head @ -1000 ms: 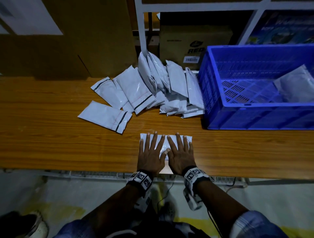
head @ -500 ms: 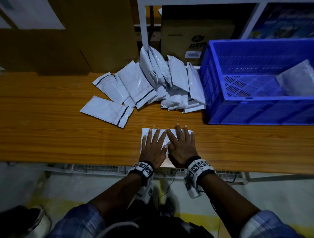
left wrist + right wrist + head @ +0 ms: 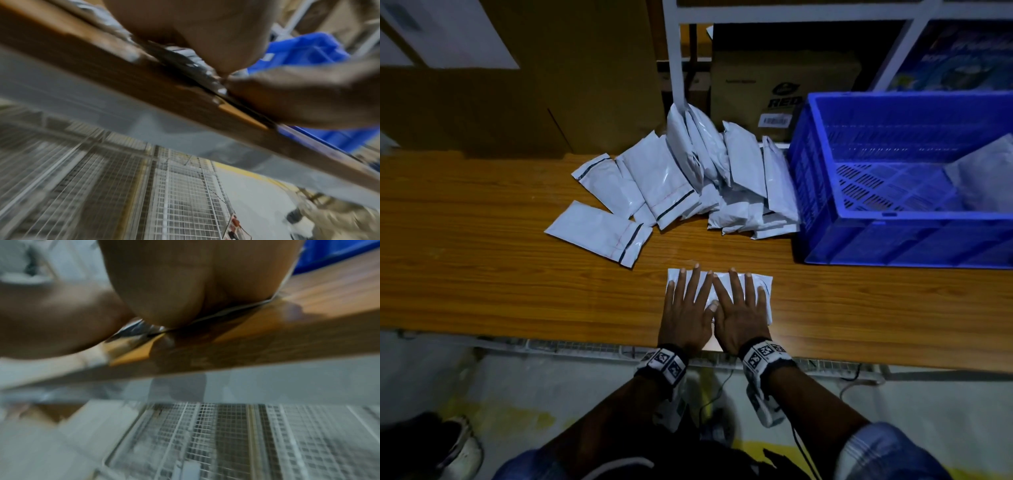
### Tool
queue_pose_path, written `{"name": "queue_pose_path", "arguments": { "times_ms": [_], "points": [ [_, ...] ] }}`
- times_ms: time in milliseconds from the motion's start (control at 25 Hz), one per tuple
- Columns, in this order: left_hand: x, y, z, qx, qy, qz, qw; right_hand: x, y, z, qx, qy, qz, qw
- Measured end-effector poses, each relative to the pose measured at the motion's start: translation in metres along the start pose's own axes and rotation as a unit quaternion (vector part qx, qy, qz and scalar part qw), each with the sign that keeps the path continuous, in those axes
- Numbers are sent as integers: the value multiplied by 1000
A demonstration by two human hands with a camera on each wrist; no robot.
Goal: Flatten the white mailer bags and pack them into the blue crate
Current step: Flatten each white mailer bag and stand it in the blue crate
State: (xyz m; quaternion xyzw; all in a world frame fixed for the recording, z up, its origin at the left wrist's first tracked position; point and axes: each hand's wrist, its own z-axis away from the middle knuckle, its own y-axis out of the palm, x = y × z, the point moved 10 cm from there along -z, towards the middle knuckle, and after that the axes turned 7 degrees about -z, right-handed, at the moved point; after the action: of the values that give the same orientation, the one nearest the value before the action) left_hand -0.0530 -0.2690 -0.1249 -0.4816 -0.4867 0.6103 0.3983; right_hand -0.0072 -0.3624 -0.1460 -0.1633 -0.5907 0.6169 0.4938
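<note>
White mailer bag (image 3: 763, 286) lies near the table's front edge (image 3: 585, 337), both hands' (image 3: 685, 317) (image 3: 741, 317) grip flat, fingers spread.

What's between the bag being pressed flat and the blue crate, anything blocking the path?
Nothing visible. Both the left hand and right hand press flat on the mailer bag. Bare table lies between it and the blue crate. The bag pile sits left of the crate, off the path. Only the crate's near wall must be cleared.
</note>
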Motion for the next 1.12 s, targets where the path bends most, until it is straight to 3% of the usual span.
{"name": "queue_pose_path", "arguments": {
  "times_ms": [120, 280, 400, 560, 800, 1000, 1120],
  "points": [
    [-4, -2, -1, -16, -9, -50, 999, -2, 2, -4, 51, -10, -18, 998],
    [9, 17, -5, 42, -30, -14, 999, -4, 4, -6, 106, -20, -22, 994],
    [9, 22, -6, 57, -27, -2, 998, 0, -11, -2, 84, -63, -26, 994],
    [9, 15, -7, 43, -41, -10, 998, -12, -34, 8, -19, -28, -45, 998],
    [10, 18, -6, 41, -41, -30, 998, -20, -12, 10, -28, -2, -14, 1000],
    [3, 12, -4, 7, -29, -59, 998, -22, -11, 6, 2, 2, -19, 1000],
    [0, 18, -2, 20, -27, -46, 998, -22, -9, 5, 32, 0, -28, 999]
  ]
}}
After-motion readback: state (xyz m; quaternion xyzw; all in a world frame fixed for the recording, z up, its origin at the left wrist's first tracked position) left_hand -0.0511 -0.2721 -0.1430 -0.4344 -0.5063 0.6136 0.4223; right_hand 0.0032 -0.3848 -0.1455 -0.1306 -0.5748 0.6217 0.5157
